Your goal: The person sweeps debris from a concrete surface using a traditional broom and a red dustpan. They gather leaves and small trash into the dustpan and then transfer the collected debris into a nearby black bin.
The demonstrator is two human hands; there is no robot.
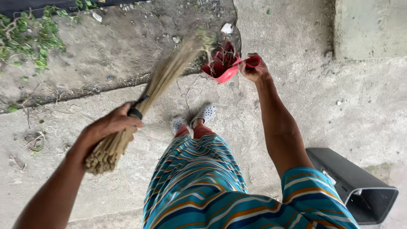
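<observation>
Head view: left hand [111, 124] fisted round stick broom [144, 104], near-left; long axis slants up-right, blurred bristle tips far, touching red dustpan [222, 68]. Right hand [253, 70] clenched on dustpan handle, far centre. Pan mouth tilts left toward bristles. Black bin [354, 186] near-right, well apart.

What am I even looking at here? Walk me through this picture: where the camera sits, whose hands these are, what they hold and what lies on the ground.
There is no machine here. The one picture comes from a camera on a person's head, looking down, so you see their own arms, striped clothing and white shoes. The left hand has its fingers wrapped around a bundle broom of thin sticks; its far end is blurred. The right hand holds the handle of a red dustpan with twigs in it. Below is a cracked concrete floor with scattered bits of litter, green weeds at the top left, and a black bin on its side at the lower right.
</observation>
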